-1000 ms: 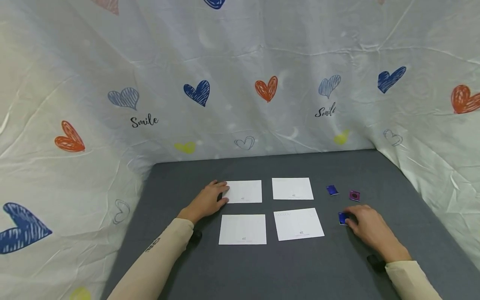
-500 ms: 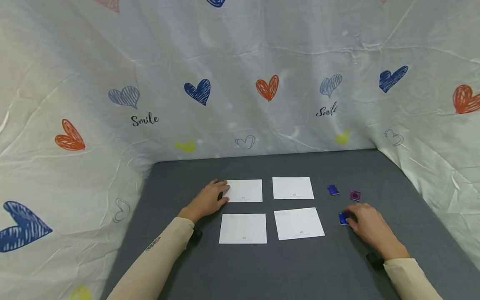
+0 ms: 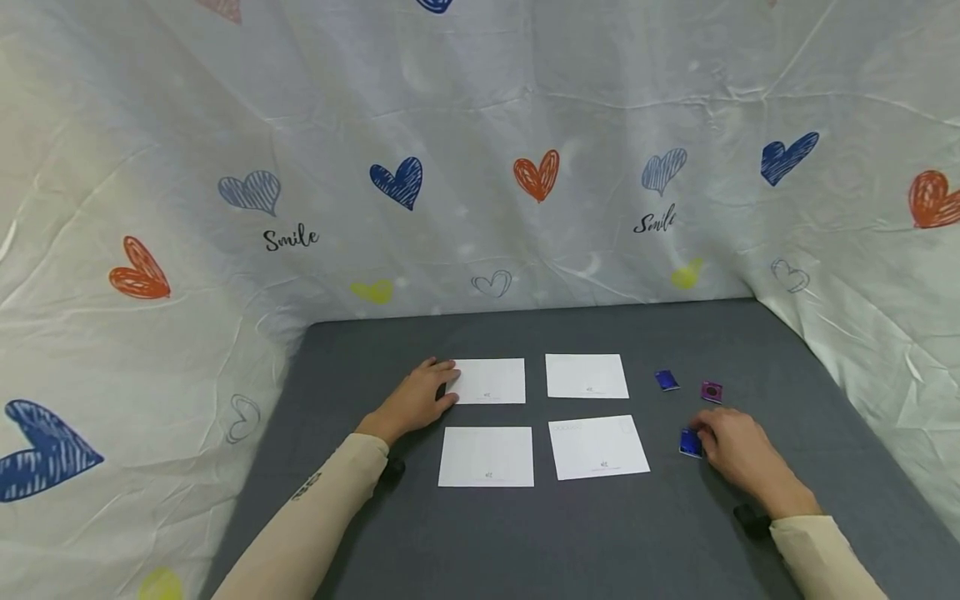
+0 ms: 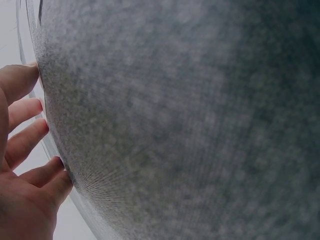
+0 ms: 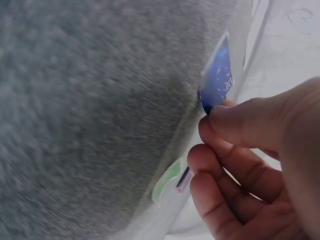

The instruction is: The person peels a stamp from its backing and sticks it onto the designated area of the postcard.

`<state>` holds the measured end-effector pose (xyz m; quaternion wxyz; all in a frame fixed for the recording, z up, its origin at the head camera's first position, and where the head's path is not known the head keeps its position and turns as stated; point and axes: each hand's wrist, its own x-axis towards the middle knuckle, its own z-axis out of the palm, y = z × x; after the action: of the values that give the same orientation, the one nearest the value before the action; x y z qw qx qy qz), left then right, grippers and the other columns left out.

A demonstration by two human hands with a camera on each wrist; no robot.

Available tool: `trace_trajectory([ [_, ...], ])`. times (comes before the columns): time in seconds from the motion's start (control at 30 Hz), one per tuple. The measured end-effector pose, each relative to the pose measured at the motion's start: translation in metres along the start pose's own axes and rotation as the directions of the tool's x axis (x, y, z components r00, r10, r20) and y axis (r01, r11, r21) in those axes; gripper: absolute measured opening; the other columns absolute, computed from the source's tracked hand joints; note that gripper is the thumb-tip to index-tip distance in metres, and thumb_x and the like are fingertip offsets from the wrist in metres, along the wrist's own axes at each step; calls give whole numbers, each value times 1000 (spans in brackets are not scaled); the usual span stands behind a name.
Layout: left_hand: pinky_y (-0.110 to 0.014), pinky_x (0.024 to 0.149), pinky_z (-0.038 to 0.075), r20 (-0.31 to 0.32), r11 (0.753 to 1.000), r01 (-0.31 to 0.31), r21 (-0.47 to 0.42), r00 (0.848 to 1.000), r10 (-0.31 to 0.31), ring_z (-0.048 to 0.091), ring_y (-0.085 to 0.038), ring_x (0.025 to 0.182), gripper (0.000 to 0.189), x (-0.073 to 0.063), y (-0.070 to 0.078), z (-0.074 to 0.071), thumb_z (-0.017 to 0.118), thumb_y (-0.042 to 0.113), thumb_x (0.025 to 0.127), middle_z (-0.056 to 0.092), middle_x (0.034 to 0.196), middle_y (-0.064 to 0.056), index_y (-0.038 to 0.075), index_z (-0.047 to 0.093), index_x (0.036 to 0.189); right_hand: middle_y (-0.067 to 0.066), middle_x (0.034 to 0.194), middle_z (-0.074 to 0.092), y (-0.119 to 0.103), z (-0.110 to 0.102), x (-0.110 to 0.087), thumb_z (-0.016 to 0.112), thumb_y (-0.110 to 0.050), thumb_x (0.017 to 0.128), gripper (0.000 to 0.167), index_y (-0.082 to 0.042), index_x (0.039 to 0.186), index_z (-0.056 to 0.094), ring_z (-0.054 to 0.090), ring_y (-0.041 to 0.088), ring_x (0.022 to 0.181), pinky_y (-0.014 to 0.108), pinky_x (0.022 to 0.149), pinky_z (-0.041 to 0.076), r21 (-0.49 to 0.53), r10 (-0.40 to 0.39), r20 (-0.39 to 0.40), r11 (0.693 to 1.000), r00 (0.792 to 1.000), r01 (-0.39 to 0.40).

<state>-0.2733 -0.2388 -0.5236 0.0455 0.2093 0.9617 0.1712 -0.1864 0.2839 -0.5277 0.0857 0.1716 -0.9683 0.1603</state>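
My left hand (image 3: 411, 403) lies at the left edge of the far-left white card (image 3: 491, 382), fingers extended and fingertips on that edge. In the left wrist view, the fingers (image 4: 32, 134) are spread a little, with their tips at the grey cloth. On the right, my right hand (image 3: 738, 450) pinches a small blue sachet (image 3: 690, 443) by one corner between thumb and index finger. The right wrist view shows this sachet (image 5: 218, 75) with a serrated edge and small white print, tilted at the cloth surface. The other right fingers are curled below it.
Three more white cards (image 3: 587, 377) (image 3: 486, 457) (image 3: 600, 448) complete a two-by-two layout on the grey tablecloth (image 3: 525, 542). Beyond my right hand lie another blue sachet (image 3: 667, 381) and a purple one (image 3: 712, 392). A white heart-printed curtain (image 3: 465, 242) surrounds the table.
The blue sachet at my right fingers has turned slightly and shifted a little toward me, and more of it shows. My left hand has stayed in place.
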Motion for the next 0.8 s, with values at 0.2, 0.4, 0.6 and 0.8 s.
trace_trajectory([
  [0.2, -66, 124, 39, -2, 1000, 2, 6, 1000, -2, 39, -53, 158, 53, -1, 1, -1, 74, 20, 106, 53, 166, -19, 1, 61, 154, 7, 89, 76, -2, -7, 2, 71, 5, 91, 12, -6, 92, 77, 69, 22, 76, 51, 71, 59, 19, -1, 20, 1000, 1000, 1],
  [0.4, -65, 124, 38, -2, 1000, -3, 4, 1000, 3, 39, -52, 158, 54, -1, 2, -2, 74, 21, 106, 53, 166, -19, 1, 61, 154, 4, 86, 74, -4, -17, 6, 67, 5, 90, 16, -9, 89, 76, 60, 14, 71, 43, 65, 55, 35, 6, 55, 999, 998, -8],
  [0.6, -65, 125, 38, -1, 1000, 5, 5, 1000, -5, 39, -51, 159, 54, -1, 2, -1, 74, 21, 106, 53, 166, -19, 2, 61, 154, 2, 84, 73, -6, -23, 10, 66, 4, 91, 17, -10, 88, 75, 55, 11, 69, 36, 62, 50, 50, 2, 70, 999, 998, -6],
  [0.8, -66, 125, 38, 4, 1000, 18, 11, 1000, -18, 38, -51, 159, 54, -1, 3, -1, 74, 21, 106, 52, 167, -19, 2, 61, 154, -1, 84, 73, -10, -26, 16, 66, 4, 93, 19, -12, 88, 76, 57, 9, 70, 38, 66, 54, 63, -38, 66, 997, 997, 34],
])
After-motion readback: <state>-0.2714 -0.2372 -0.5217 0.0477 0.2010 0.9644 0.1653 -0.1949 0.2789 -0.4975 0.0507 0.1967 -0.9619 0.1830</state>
